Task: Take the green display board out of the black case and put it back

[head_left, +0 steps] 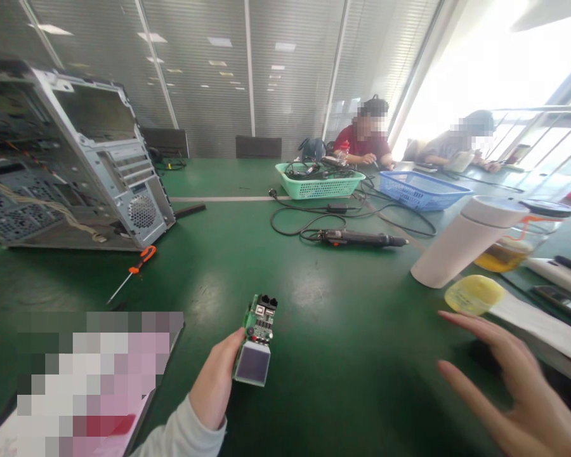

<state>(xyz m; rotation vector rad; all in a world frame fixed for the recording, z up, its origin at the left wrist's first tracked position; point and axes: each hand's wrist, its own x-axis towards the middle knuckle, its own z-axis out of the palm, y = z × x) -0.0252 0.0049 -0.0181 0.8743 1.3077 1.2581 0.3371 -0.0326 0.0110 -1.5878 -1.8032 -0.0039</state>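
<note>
A green circuit board point(259, 339) with a square metal-faced block point(252, 363) at its near end is gripped in the left hand point(214, 381), the fingers clamped on its edge, though they are largely hidden. The right hand point(518, 387) is held open, its fingers point(476, 336) spread apart, near a yellow object point(473, 295), possibly a sponge, at the right of the green table point(209, 279). An open computer case point(76, 165) stands far left.

A green-topped desk point(342, 387) carrying an open computer case point(71, 165), an orange-handled screwdriver point(137, 270) just beside it, a green plastic basket point(320, 182), a blue plastic basket point(421, 190), black cables point(309, 219), an electric screwdriver point(356, 238), a tilted white bottle point(466, 241), a yellow oval pad point(473, 295)
</note>
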